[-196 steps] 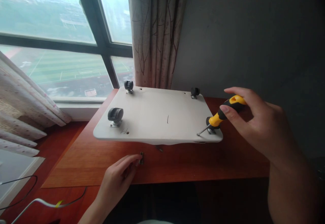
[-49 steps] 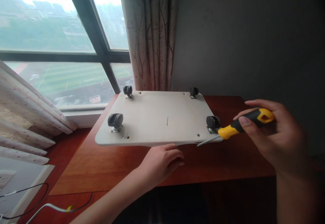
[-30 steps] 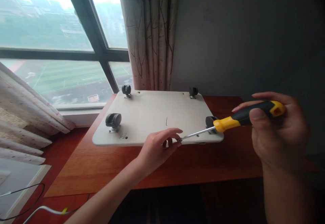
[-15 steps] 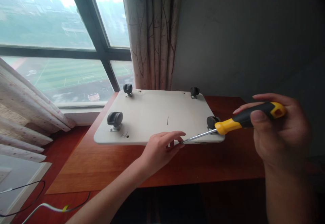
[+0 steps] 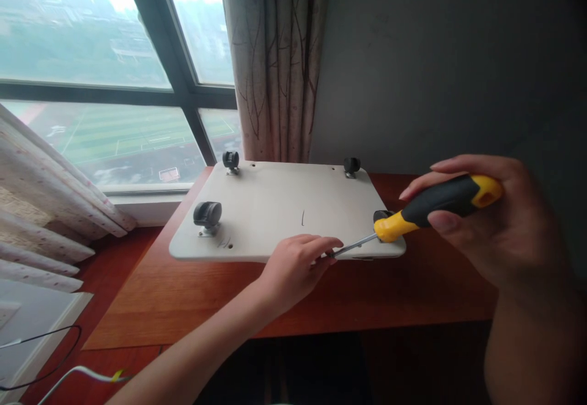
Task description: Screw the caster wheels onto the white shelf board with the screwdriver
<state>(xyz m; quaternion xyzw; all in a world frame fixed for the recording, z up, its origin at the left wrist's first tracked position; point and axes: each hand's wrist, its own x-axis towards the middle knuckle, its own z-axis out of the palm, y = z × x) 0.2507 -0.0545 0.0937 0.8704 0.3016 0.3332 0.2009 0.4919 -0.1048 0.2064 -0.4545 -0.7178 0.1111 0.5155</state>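
Observation:
My right hand (image 5: 481, 221) is closed around the black and yellow handle of a screwdriver (image 5: 440, 206). Its metal shaft slants down to the left. At the tip, the fingers of my left hand (image 5: 298, 267) pinch a small dark screw-like piece (image 5: 329, 254), mostly hidden by the fingertips. Both meet at the near edge of a white board (image 5: 275, 197) with rounded corners. Black casters stand wheels-up near its corners: front left (image 5: 208, 214), back left (image 5: 230, 160), back right (image 5: 351, 165). The front right caster (image 5: 381, 215) is partly hidden behind the screwdriver.
The board lies on a reddish-brown wooden table (image 5: 183, 307). Beyond are a window (image 5: 128, 142), a patterned curtain (image 5: 279, 62) and a grey wall (image 5: 413, 74). Cables (image 5: 87, 371) run at the lower left. Several small dark holes dot the board's surface.
My right hand and the screwdriver have moved left and slightly up, with the shaft tilted more steeply. My left hand has shifted slightly right, still pinching at the tip.

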